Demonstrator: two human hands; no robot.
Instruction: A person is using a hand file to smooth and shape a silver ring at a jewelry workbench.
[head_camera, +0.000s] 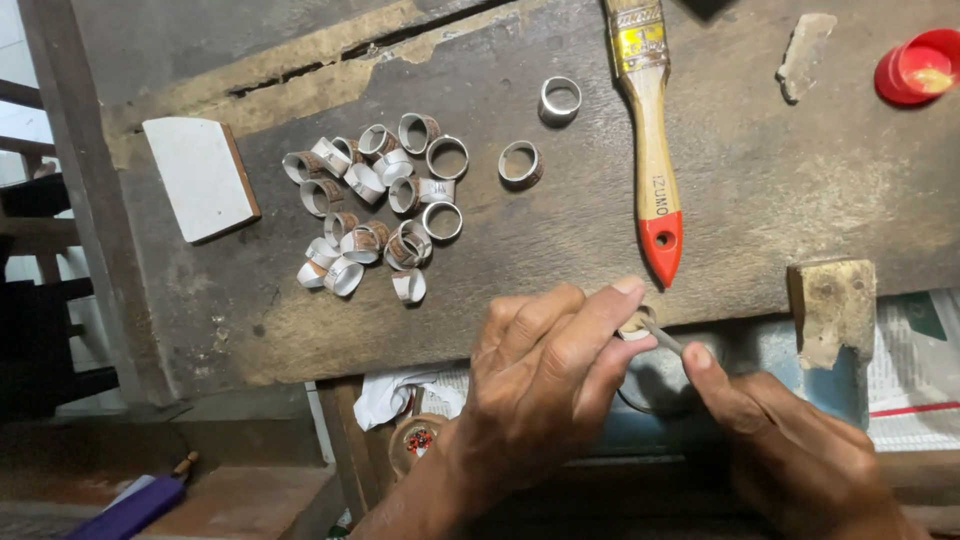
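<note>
A small pale metal ring (636, 326) sits pinched between the thumb and fingertips of the left hand (545, 385), at the front edge of the worn wooden workbench (780, 180). Most of the ring is hidden by the fingers, so only a sliver of its rim shows. A thin grey metal tool (663, 338), gripped in the closed fingers of the right hand (790, 450), touches the ring from the right; its handle end is covered by the hand, so what kind of tool it is cannot be told.

Just beyond the ring on the bench lies a wooden-handled paintbrush with a red tip (652, 150), its bristles cut off by the frame. Well to the left of the brush sits a loose heap of similar metal rings (375, 200), and left of those a white rectangular block (203, 178). A red round lid (918, 68) lies far right of the brush.
</note>
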